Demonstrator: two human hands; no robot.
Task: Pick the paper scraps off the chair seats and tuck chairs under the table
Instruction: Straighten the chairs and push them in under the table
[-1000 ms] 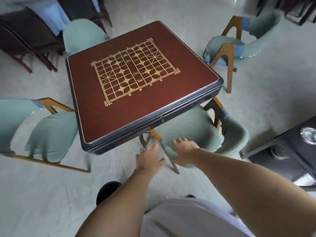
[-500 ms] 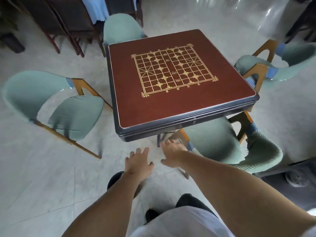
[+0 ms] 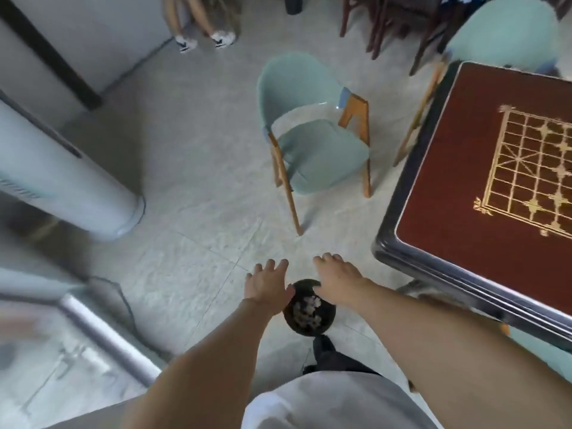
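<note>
A pale green chair [image 3: 318, 153] with wooden legs stands out on the floor, apart from the table's left edge; its seat looks bare. The red-brown table [image 3: 470, 193] with a gold chessboard grid fills the right side. My left hand [image 3: 266, 284] and my right hand [image 3: 337, 281] hover side by side over the floor, fingers spread, holding nothing. Below them sits a small black bin [image 3: 309, 314] with pale paper scraps inside. Another green chair [image 3: 501, 32] stands behind the table's far corner.
A white cylindrical floor unit [image 3: 62, 178] leans in at the left. A metal-framed glass surface [image 3: 77, 342] lies at the lower left. A person's legs and sneakers [image 3: 204, 38] are at the top. Dark wooden chairs [image 3: 387, 20] stand at the back.
My view has swung left, so the table moved to the right edge. My right hand has left the near chair. Both hands now hang over the bin.
</note>
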